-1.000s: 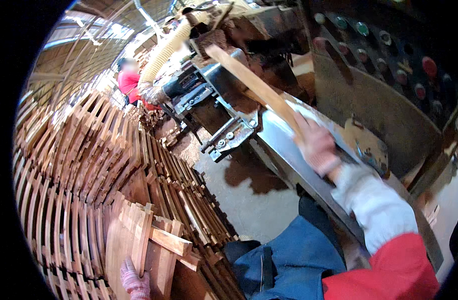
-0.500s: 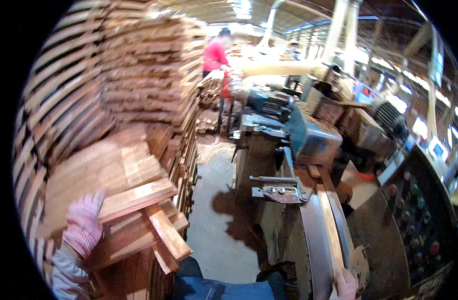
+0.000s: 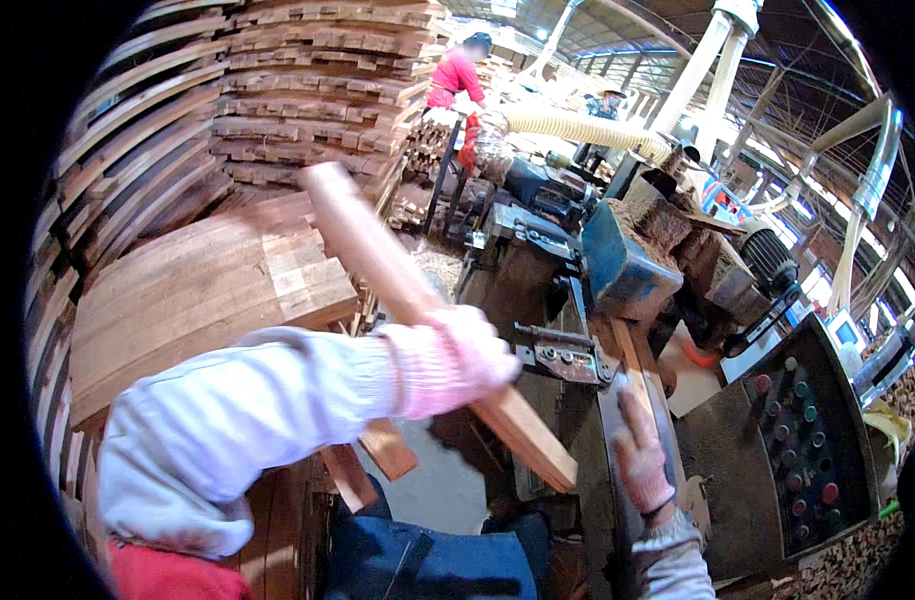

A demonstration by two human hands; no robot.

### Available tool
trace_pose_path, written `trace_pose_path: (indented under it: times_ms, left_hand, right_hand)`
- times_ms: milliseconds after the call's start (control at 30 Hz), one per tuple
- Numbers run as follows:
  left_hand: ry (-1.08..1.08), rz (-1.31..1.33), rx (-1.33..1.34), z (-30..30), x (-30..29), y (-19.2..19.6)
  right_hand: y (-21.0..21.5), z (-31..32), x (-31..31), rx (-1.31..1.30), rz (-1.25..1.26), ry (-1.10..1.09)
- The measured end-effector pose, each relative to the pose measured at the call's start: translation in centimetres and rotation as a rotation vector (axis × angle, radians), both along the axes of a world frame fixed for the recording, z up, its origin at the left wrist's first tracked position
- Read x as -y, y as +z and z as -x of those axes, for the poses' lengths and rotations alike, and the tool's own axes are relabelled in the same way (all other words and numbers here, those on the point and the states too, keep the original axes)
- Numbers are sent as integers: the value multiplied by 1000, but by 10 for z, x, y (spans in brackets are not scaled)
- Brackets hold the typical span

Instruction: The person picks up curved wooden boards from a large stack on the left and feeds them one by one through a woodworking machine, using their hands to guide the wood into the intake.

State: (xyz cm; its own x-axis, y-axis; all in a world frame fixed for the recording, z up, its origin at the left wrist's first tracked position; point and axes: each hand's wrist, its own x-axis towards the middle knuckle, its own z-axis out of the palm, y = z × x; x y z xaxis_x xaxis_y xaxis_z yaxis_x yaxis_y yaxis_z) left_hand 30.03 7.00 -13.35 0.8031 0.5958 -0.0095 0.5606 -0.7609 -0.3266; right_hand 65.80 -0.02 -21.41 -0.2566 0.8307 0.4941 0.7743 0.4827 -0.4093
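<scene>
Bright roof daylight, heavy fisheye bending, black rim, slight motion blur.

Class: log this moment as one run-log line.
left hand: grips wooden slat, carried across | right hand: flat on machine bed | slat stack: at left

Your left hand point(image 3: 448, 362) is now lifting a wooden board point(image 3: 433, 315) off the stack point(image 3: 193, 290) where it was resting half a second ago, while your right hand point(image 3: 643, 462) is rising onto the machine bed point(image 3: 618, 390).

Floor gap point(image 3: 448, 480) between plank stack point(image 3: 198, 290) and machine point(image 3: 618, 270).
</scene>
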Motion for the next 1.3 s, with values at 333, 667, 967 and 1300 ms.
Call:
trace_pose_path:
  times_ms: [333, 667, 967, 1300]
  left_hand:
    - [-408, -432, 524, -105, 21, -8]
    - [443, -346, 316, 125, 61, 3]
    - [988, -252, 66, 232, 155, -41]
    - [984, -469, 92, 268, 145, -84]
  right_hand:
    - [-12, -13, 246, 61, 306, -602]
    - [-72, -101, 212, 230, 11, -849]
    - [-72, -107, -64, 14, -364, -614]
    - [-51, -87, 214, 212, 166, -646]
